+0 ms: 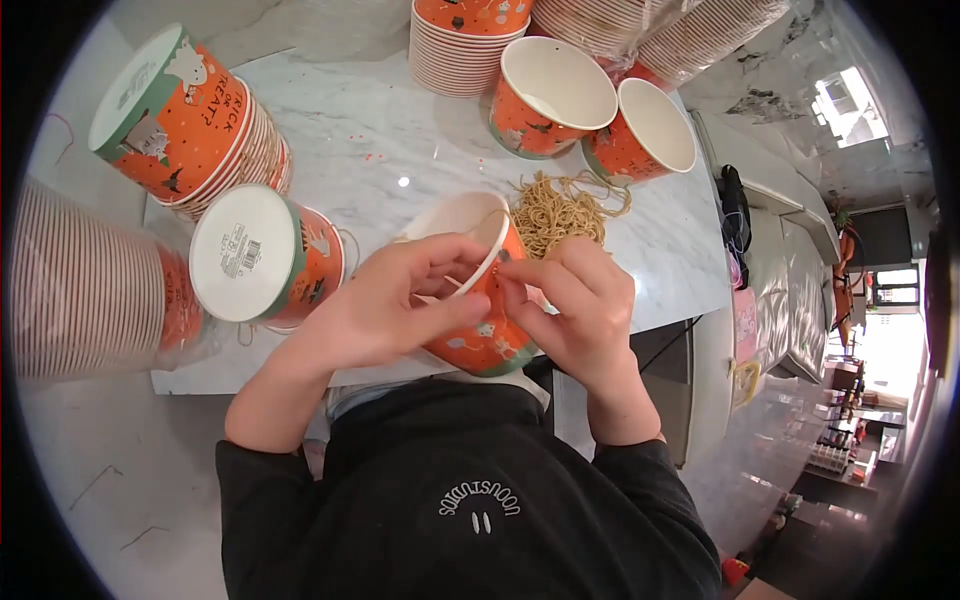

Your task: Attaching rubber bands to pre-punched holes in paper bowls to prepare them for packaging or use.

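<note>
An orange paper bucket with a white rim and green base is tilted at the table's near edge, close to my body. My left hand is closed on its rim, fingers inside and thumb along the outer wall. Against the outer wall just below the rim, my right hand pinches thumb and forefinger together; whatever is between the tips is too small to make out. A thin strand shows inside the bucket near the rim. Just beyond my right hand lies a tangled heap of tan cord.
Two upright orange buckets stand at the back right, beside tall nested stacks. Upside-down buckets with cord sit at the left. A plastic-wrapped stack lies at far left. The marble table carries small red specks.
</note>
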Motion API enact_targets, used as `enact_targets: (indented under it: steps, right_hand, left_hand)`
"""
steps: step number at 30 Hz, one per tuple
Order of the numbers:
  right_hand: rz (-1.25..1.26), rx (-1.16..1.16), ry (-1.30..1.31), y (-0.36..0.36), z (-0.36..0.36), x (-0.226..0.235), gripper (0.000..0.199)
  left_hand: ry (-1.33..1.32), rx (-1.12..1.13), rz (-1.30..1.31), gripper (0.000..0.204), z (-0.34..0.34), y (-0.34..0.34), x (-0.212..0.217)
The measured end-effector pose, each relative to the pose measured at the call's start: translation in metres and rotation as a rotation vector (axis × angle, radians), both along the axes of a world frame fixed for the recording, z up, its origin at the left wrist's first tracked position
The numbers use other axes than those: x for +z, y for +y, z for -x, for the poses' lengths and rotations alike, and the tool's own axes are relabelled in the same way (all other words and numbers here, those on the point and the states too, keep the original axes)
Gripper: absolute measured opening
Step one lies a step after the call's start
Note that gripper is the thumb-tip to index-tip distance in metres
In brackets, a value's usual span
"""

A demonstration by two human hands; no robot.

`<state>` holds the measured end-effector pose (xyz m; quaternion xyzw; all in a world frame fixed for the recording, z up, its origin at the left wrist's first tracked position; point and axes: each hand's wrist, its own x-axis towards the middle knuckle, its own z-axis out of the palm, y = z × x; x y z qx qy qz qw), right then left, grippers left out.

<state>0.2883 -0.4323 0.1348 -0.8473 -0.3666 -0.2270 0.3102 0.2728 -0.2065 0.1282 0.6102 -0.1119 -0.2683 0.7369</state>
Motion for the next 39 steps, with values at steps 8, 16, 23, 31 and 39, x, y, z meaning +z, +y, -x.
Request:
enact_targets:
  steps: [8, 16, 23, 31, 39]
  right_hand:
    - [0.034, 0.016, 0.046, -0.002, 0.003, 0.007, 0.022]
    - [-0.005, 0.049, 0.06, 0.001, 0.005, 0.001, 0.025]
    - [0.008, 0.053, 0.073, 0.001, 0.004, 0.002, 0.025]
    - [0.162, -0.027, 0.183, -0.025, -0.009, 0.02, 0.018]
    - [-0.473, 0.063, 0.781, -0.021, 0.006, 0.017, 0.033]
  left_hand:
    - [0.217, 0.048, 0.257, 0.027, -0.01, 0.005, -0.015]
    - [0.159, 0.086, 0.105, 0.021, -0.012, 0.007, -0.013]
    - [0.017, 0.085, 0.005, 0.008, -0.01, 0.003, -0.018]
    - [0.048, 0.087, 0.034, 0.004, -0.007, 0.002, -0.013]
    - [-0.059, 0.149, -0.033, 0.006, -0.002, -0.005, -0.014]
